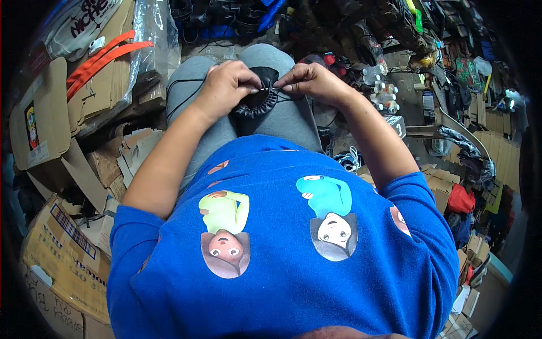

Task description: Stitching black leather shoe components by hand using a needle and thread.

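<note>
Across my lap, on grey trousers (282, 121), rests a small black leather-like piece (265, 73) shaped like a shoe upper, with a puckered, gathered edge (258, 111). My left hand (228, 87) pinches its left side between thumb and fingers. Opposite, my right hand (310, 80) has thumb and forefinger pressed together at its right edge; a thread or needle there is too small to make out. Between the fingertips shows a short, pale, shiny bit. A thin black cord (186, 81) trails from the piece over my left thigh.
Cardboard boxes (42, 113) and orange-red strips (107, 62) are stacked on the left. Small white-capped bottles (385, 96) and a coil of white cord (351, 161) stand or lie right of my knees. Black items on blue sheeting (271, 17) lie ahead.
</note>
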